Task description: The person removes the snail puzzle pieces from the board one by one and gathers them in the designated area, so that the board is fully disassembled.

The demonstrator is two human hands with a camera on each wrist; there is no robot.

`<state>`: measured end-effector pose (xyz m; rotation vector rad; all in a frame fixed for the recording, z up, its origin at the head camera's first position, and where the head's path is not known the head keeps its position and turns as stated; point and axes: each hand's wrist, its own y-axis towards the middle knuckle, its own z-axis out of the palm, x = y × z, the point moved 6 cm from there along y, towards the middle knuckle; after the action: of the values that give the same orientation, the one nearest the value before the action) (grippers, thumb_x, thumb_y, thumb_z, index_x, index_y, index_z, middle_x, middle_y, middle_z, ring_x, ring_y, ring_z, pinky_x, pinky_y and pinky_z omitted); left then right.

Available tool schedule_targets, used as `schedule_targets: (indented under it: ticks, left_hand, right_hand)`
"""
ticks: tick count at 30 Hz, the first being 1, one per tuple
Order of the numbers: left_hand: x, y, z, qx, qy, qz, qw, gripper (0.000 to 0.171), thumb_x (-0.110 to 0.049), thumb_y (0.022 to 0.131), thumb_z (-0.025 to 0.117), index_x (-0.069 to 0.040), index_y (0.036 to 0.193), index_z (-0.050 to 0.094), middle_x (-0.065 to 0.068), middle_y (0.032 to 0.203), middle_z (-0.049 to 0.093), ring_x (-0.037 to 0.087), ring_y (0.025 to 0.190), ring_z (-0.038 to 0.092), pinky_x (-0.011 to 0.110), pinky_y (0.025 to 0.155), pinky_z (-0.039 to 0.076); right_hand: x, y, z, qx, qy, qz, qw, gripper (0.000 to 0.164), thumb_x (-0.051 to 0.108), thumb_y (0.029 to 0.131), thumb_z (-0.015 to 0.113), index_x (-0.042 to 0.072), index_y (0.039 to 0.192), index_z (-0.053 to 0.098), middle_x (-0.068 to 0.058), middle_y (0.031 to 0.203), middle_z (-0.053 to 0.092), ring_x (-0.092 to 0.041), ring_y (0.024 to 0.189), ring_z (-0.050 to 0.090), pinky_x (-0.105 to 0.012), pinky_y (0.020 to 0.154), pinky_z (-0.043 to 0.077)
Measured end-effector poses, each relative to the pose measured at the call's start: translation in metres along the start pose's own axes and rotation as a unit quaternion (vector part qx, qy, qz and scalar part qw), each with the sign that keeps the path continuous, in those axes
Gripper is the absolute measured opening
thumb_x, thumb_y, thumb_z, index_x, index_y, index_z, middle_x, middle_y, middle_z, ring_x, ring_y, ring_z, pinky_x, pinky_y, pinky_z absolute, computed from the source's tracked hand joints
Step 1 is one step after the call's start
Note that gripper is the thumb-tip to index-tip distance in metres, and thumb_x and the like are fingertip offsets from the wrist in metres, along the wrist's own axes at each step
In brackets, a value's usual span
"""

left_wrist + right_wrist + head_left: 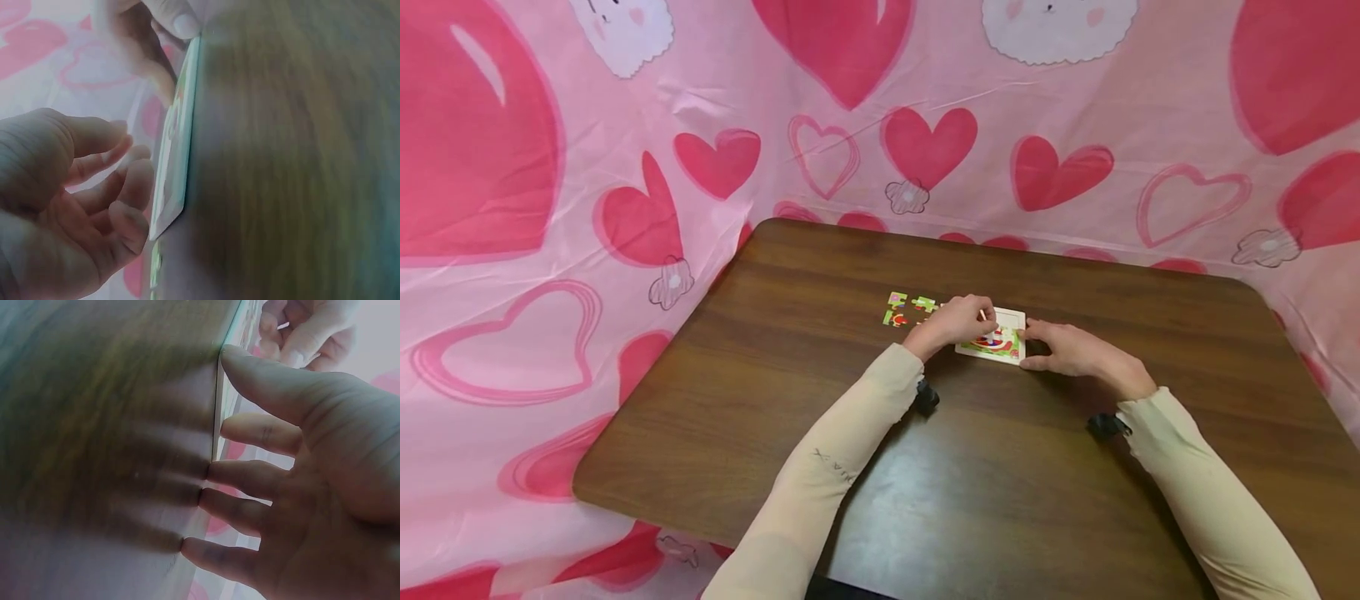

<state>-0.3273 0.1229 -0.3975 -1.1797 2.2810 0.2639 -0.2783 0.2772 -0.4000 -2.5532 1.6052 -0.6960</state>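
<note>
A small square puzzle board (1011, 319) with a pale frame lies flat on the table, a colourful picture partly filling its lower part. Over its upper left portion, my left hand (962, 318) is bent with thumb and forefinger pinched together. A small pale edge, apparently a puzzle piece (982, 315), shows between those fingers; most of it is hidden. In the left wrist view the left hand (81, 187) is just beside the board (181, 150). My right hand (1067, 348) rests its thumb and forefinger against the board's right edge, fingers spread (244, 478).
Several loose puzzle pieces (896, 318) lie left of the board, some partly behind the left hand. The brown table (760, 367) has rounded corners. A pink cloth with red hearts (932, 146) hangs along its back and left sides.
</note>
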Motion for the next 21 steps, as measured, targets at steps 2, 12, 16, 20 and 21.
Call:
schedule_targets:
  ticks: [2,12,16,20,21]
  left_hand:
    - [-0.003,0.003,0.004,0.005,0.004,-0.002,1.0000,0.015,-0.030,0.096,0.062,-0.017,0.103,0.064,-0.003,0.097,0.067,0.010,0.081,0.059,0.023,0.069,0.044]
    - [-0.018,0.014,0.019,0.030,0.027,-0.001,0.9992,0.026,-0.028,0.094,0.063,-0.016,0.118,0.062,-0.002,0.098,0.067,0.012,0.082,0.058,0.024,0.074,0.045]
    - [-0.022,0.017,0.024,0.040,0.066,-0.004,0.9970,0.032,-0.031,0.093,0.065,-0.016,0.121,0.062,-0.002,0.102,0.067,0.012,0.087,0.057,0.025,0.079,0.046]
    - [-0.023,0.019,0.028,0.050,0.089,-0.023,0.9945,0.034,-0.032,0.092,0.066,-0.016,0.121,0.062,-0.003,0.113,0.067,0.012,0.095,0.059,0.027,0.084,0.048]
    - [-0.024,0.019,0.028,0.051,0.089,-0.030,0.9942,0.034,-0.032,0.091,0.067,-0.017,0.121,0.062,-0.003,0.114,0.067,0.012,0.096,0.060,0.027,0.085,0.048]
  right_hand:
    - [-0.001,-0.001,0.000,-0.001,-0.002,-0.002,1.000,0.062,0.038,0.090,0.070,0.000,0.136,0.053,-0.033,0.151,0.033,-0.050,0.136,0.038,-0.064,0.108,0.032]
    - [-0.004,-0.004,-0.001,-0.007,0.005,-0.007,1.000,0.063,0.037,0.088,0.071,0.002,0.137,0.053,-0.031,0.150,0.037,-0.049,0.134,0.042,-0.064,0.106,0.034]
    - [-0.004,-0.003,-0.002,-0.018,0.008,-0.011,1.000,0.061,0.033,0.088,0.073,0.002,0.136,0.054,-0.028,0.146,0.044,-0.045,0.129,0.049,-0.063,0.105,0.037]
    - [-0.004,-0.002,-0.001,-0.022,0.005,-0.018,1.000,0.060,0.035,0.087,0.073,0.002,0.134,0.055,-0.025,0.140,0.053,-0.041,0.122,0.055,-0.061,0.101,0.041]
    - [-0.004,-0.002,-0.001,-0.022,0.004,-0.020,1.000,0.060,0.036,0.087,0.073,0.003,0.134,0.055,-0.024,0.139,0.053,-0.041,0.122,0.055,-0.061,0.101,0.041]
